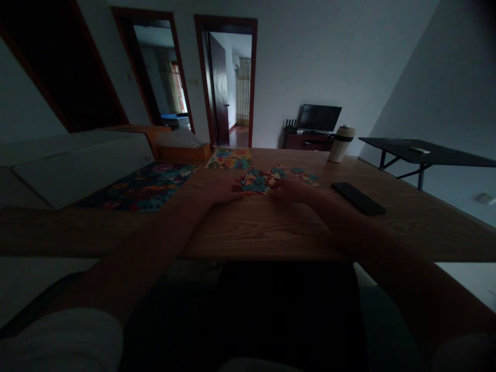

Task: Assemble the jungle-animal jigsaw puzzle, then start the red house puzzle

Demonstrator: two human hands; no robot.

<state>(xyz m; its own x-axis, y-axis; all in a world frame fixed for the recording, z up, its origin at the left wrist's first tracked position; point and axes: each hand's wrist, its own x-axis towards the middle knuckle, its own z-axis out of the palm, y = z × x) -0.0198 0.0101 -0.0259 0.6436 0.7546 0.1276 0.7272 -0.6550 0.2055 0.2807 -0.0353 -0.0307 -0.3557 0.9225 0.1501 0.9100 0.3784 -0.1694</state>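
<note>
A heap of loose jigsaw puzzle pieces (256, 182) lies on the wooden table, in teal, orange and cream. On the heap's left side is my left hand (225, 190), its fingers reaching to the edge of the pieces. My right hand (290, 190) is at the right side, fingertips against the heap. Both hands look open and low on the tabletop, though dim light and blur hide the finger detail. More scattered pieces (306, 176) lie just behind my right hand. A colourful puzzle sheet (229, 158) lies flat beyond my left hand.
A darker patterned sheet (155, 183) lies left, beside a large white box (83, 163). An orange box (184, 152) stands behind. To the right are a black flat phone-like object (358, 198) and a beige tumbler (341, 144). A black folding table (422, 150) stands farther right.
</note>
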